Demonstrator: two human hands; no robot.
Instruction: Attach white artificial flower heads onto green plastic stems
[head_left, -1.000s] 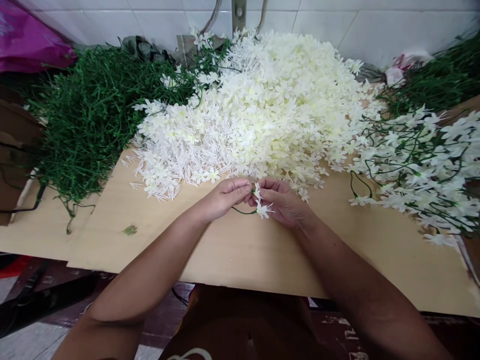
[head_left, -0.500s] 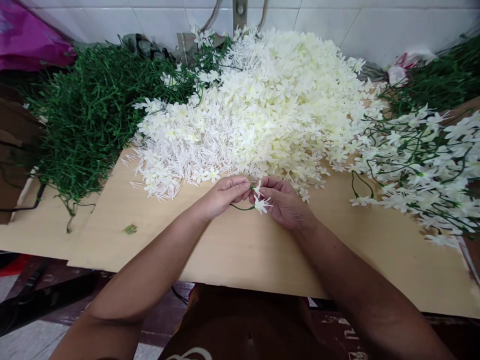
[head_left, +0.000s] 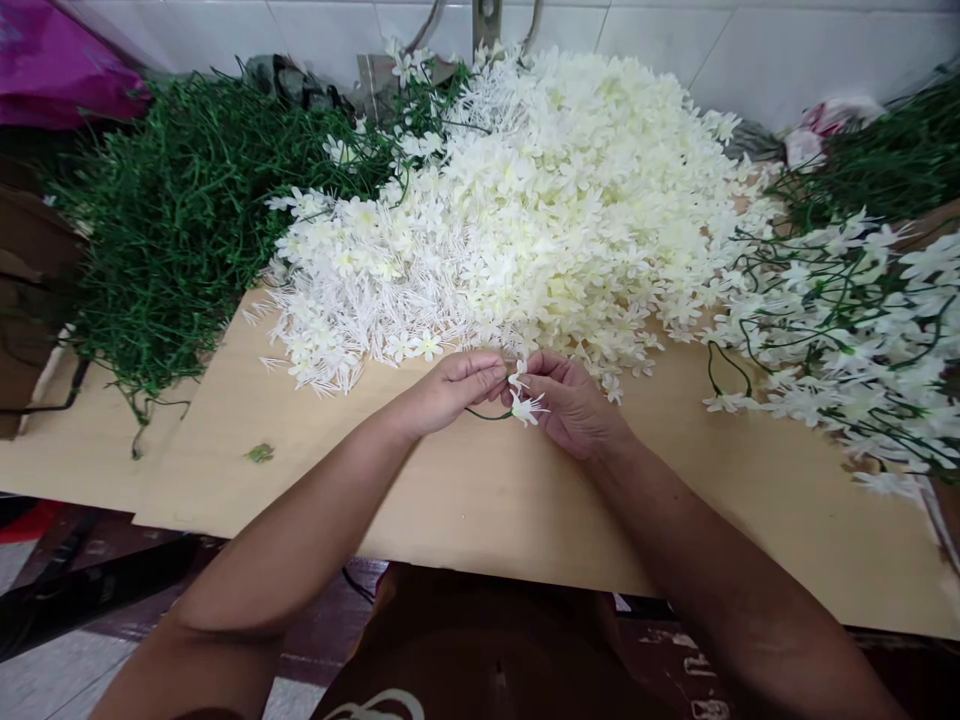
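My left hand [head_left: 471,385] pinches a thin green artificial stem [head_left: 489,416] that curves out below its fingers. At the stem's end sits a white artificial flower [head_left: 528,408] with narrow pointed petals. Close beside it, my right hand [head_left: 574,405] has its thumb and forefinger closed on a second small white flower [head_left: 517,376], at the tip of another green piece by the left fingers. Both hands nearly touch, just above the board. Right behind them lies a large heap of loose white flowers [head_left: 555,220]. The fingers partly hide where flower and stem meet.
A tangle of green stems [head_left: 180,220] is piled at the left, by a cardboard box [head_left: 34,290]. Stemmed white flowers [head_left: 847,350] lie at the right, with more green stems [head_left: 907,150] behind. A green scrap [head_left: 260,453] rests on the tan board [head_left: 465,510]. A tiled wall [head_left: 660,45] bounds the back.
Both hands stay in almost the same place, still on the stem and flower. The small upper flower is turned slightly in the fingers. The whole view has shifted a little.
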